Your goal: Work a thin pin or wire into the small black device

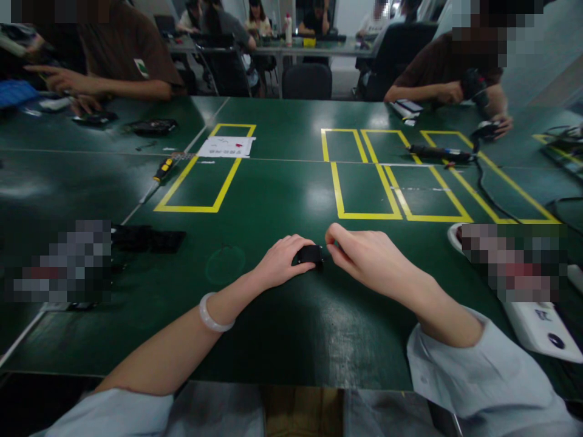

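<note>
One small black part (310, 255) sits at the wearer's twelve o'clock above a green table (282, 340), clamped between the left hand's (279, 261) thumb and fingers. The right hand (371, 255) hovers just beside it at three o'clock, fingertips bunched; whether they pinch anything cannot be told. The step appears to be fine work on the part's near-right end, the next move calling for a steady left grip and careful right fingertips. A yellow-and-black screwdriver (164, 169) lies at the part's ten o'clock.
</note>
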`<state>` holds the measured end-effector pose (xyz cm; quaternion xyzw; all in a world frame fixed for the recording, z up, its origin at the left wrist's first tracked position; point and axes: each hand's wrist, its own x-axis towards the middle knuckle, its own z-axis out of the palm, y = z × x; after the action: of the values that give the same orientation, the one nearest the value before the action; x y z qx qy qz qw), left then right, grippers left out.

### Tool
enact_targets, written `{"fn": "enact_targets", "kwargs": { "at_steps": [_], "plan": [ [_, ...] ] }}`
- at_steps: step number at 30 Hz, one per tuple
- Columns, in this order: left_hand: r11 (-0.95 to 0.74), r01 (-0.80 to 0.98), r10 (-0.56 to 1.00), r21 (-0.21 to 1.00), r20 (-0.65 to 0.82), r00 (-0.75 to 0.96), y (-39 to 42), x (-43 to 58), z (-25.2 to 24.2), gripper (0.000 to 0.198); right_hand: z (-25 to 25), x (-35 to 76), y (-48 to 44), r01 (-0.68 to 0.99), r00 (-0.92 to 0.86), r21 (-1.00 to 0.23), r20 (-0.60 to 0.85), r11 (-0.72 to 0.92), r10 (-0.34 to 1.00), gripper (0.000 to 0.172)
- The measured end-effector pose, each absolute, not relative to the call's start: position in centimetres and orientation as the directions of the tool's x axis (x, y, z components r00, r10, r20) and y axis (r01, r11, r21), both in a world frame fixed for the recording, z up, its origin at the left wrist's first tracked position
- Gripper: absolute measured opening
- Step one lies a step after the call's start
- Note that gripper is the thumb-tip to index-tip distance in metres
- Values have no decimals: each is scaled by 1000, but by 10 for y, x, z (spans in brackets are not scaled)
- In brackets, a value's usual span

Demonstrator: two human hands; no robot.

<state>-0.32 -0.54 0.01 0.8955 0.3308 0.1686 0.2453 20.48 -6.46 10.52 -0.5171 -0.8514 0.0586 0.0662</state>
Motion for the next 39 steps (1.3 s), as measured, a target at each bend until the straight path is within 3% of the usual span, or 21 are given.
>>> {"fn": "enact_targets", "kwargs": {
  "at_steps": [23, 33, 39],
  "plan": [
    [-657, 512, 677, 553, 135, 723, -5, -3, 0, 34, 105, 205, -64, 894, -431, -121, 20, 430, 902, 22],
    [-665, 510, 675, 546, 146, 724, -5, -3, 0, 35, 104, 205, -64, 876, -448, -171, 59, 451, 892, 11],
    [-660, 520, 681, 542, 140, 719, -5, -3, -1, 35, 106, 204, -65, 896, -425, -135, 21, 424, 905, 24]
  ]
}}
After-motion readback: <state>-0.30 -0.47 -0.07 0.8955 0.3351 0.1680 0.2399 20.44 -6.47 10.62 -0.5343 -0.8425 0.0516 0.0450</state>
